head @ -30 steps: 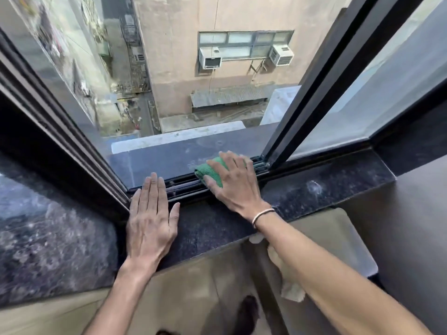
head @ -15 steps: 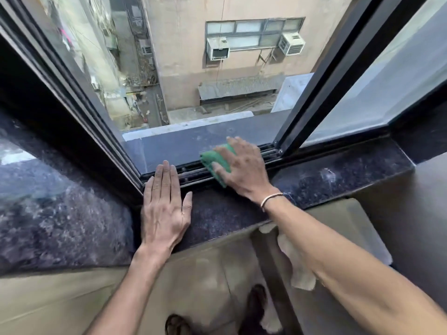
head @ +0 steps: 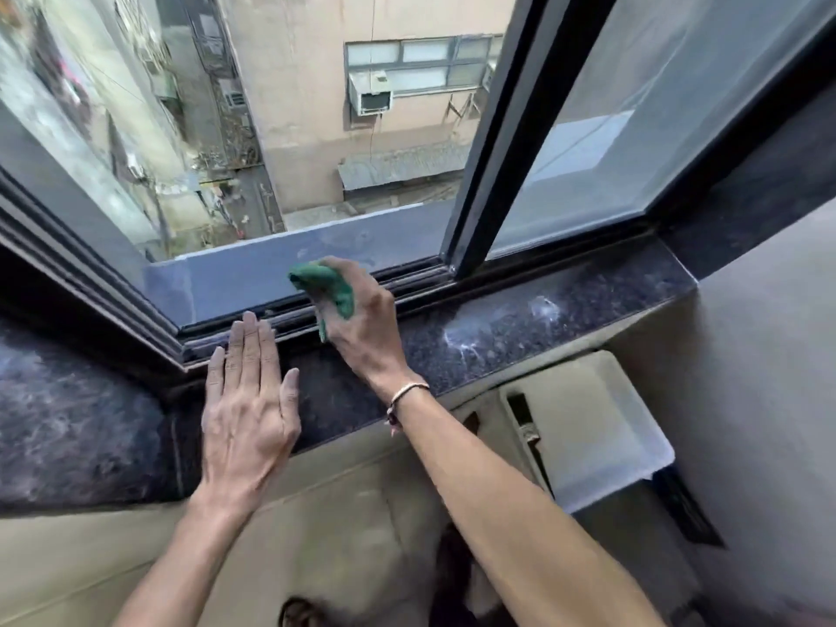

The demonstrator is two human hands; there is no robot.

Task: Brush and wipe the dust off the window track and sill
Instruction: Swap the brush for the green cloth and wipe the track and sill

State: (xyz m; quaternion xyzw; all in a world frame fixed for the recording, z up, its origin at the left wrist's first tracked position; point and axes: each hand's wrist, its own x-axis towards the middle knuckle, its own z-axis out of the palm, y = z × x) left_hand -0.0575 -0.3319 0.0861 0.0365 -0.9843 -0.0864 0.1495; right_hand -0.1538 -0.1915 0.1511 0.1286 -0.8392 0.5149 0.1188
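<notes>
Two hands: left hand (head: pixel 246 414) flat on sill (head: pixel 520 330), right hand (head: pixel 362 316) clutching green cloth (head: pixel 328 287) over track (head: pixel 407 276).

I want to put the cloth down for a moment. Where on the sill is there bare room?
The sill is bare between the right hand and the right-end wall, though dusty and smeared. Crowded near the left hand, pressed flat beside the green cloth.

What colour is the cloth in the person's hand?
Green. The cloth is bunched in the right hand above the window track, seen in the head view.
</notes>
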